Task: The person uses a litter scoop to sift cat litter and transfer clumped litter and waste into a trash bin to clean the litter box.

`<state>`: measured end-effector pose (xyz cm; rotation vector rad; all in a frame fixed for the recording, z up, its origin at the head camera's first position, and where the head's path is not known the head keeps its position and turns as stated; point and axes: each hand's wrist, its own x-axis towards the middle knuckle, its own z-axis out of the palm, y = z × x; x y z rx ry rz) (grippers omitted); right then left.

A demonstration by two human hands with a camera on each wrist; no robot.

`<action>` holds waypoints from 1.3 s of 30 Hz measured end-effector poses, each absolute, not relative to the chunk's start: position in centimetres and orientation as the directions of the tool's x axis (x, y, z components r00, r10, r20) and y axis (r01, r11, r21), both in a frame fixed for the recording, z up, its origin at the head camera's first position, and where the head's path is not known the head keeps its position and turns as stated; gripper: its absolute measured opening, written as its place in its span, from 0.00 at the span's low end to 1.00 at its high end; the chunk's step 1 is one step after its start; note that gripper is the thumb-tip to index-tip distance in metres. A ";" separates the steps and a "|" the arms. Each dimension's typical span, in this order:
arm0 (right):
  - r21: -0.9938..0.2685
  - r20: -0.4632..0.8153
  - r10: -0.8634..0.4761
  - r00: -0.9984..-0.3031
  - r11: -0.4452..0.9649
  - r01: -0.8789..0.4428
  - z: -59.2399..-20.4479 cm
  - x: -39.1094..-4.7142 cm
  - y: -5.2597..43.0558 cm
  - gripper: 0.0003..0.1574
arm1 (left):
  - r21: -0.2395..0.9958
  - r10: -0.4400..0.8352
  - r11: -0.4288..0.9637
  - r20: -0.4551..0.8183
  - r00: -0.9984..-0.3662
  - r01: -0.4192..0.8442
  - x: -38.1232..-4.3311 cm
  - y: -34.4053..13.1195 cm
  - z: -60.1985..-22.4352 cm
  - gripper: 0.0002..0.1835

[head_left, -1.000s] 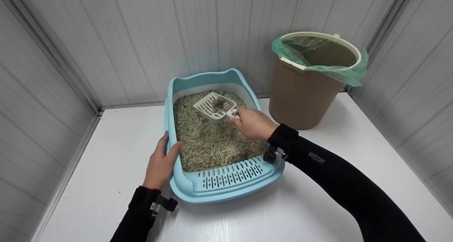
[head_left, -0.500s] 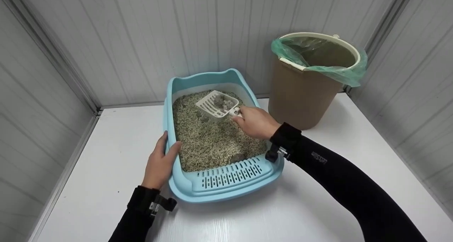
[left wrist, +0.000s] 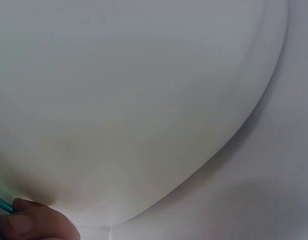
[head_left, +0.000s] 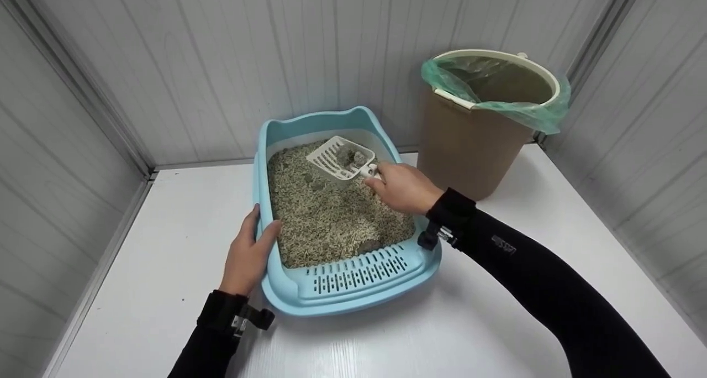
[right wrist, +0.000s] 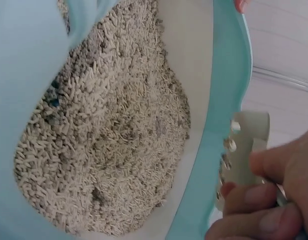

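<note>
A pale blue litter box (head_left: pixel 359 306) with a slotted front ledge stands on the white table, full of pellet litter (head_left: pixel 326 223). My left hand (head_left: pixel 247 259) grips its left rim, thumb over the inside and fingers along the outer wall. In my right hand (head_left: pixel 406 189) is the handle of a white slotted litter scoop (head_left: pixel 326 169), held above the litter. Greyish clumps (head_left: pixel 349 156) lie in the scoop, towards its handle end. The right wrist view shows the scoop (right wrist: pixel 246 160) edge-on, with fingers curled round its handle. A fingertip (left wrist: pixel 31 224) appears by the box's wall in the left wrist view.
Behind and to the right of the box stands a brown bin (head_left: pixel 469 146) with a cream rim. A green plastic bag (head_left: pixel 530 115) lines it and hangs over the edge. Grey panelled walls (head_left: pixel 221 63) enclose the table (head_left: pixel 138 267) at the back and both sides.
The right hand and scoop have shifted slightly right and towards the back, with the clumps still in the scoop. My left hand stays on the rim.
</note>
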<state>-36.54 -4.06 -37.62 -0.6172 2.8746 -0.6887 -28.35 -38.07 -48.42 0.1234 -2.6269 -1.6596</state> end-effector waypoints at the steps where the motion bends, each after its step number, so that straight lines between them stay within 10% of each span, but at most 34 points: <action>1: -0.463 -0.022 -0.411 -0.911 0.812 -0.355 -37.4 -36.6 -3.9 0.22 | 0.902 -0.086 0.428 -0.017 -0.996 -0.052 -28.4 -38.1 -48.5 0.50; 22: -0.381 0.020 -0.242 -0.970 0.895 -0.231 -21.3 -39.0 7.8 0.31 | 0.895 -0.078 0.444 -0.012 -0.997 -0.045 -28.7 -37.5 -48.5 0.51; 39: -0.313 -0.032 -0.115 -0.993 0.945 -0.099 -21.9 -41.7 16.2 0.33 | 0.898 -0.089 0.436 -0.015 -0.996 -0.053 -28.7 -37.7 -48.8 0.51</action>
